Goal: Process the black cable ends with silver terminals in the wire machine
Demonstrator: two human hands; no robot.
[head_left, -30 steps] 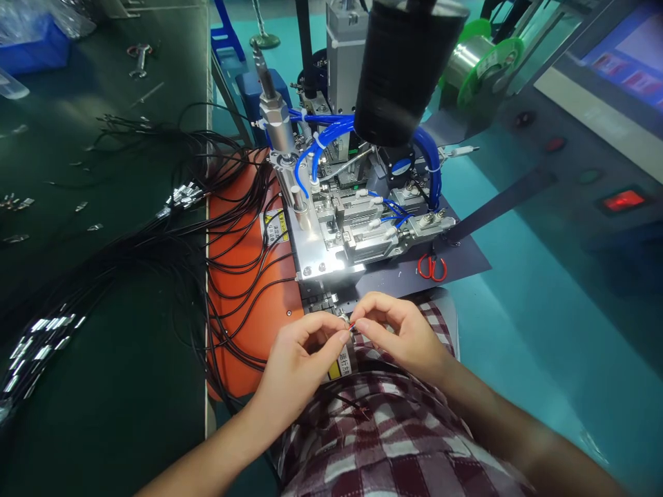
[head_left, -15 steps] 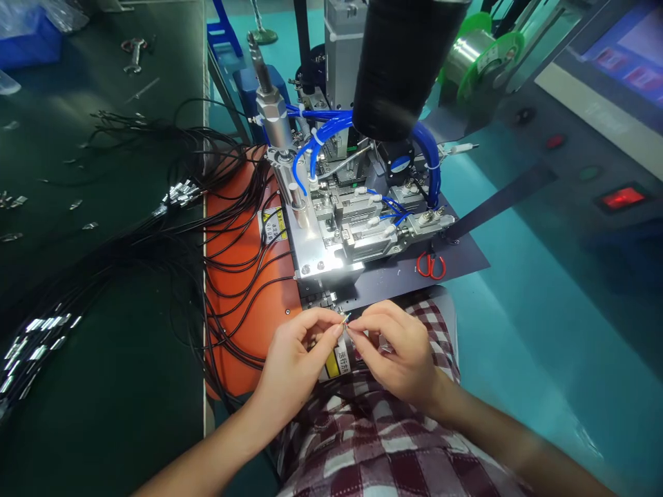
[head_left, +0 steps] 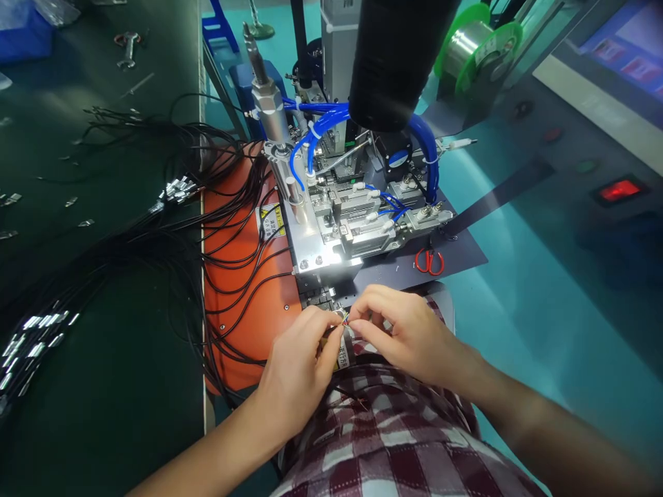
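Between my two hands, small coloured wires (head_left: 345,319) show at the fingertips, just in front of the machine's lower fixture (head_left: 324,298). My left hand (head_left: 298,362) pinches them from the left, thumb against forefinger. From the right, my right hand (head_left: 401,331) pinches the same wires, its fingertips almost touching the left ones. The far ends of the wires are hidden by my fingers. Black cables (head_left: 248,276) run across the orange base (head_left: 243,324) to the left of my hands.
A metal machine (head_left: 357,238) with blue air tubes stands ahead, a black cylinder (head_left: 398,62) above it. Red-handled scissors (head_left: 429,261) lie on the dark plate. Left is a dark table (head_left: 129,414) with cable bundles (head_left: 36,335) and a wrench (head_left: 127,52). A solder spool (head_left: 469,41) stands back right.
My right hand has risen slightly and turned, with its forearm swung higher. More coloured wire strands show between the fingertips. The left hand stays almost in place.
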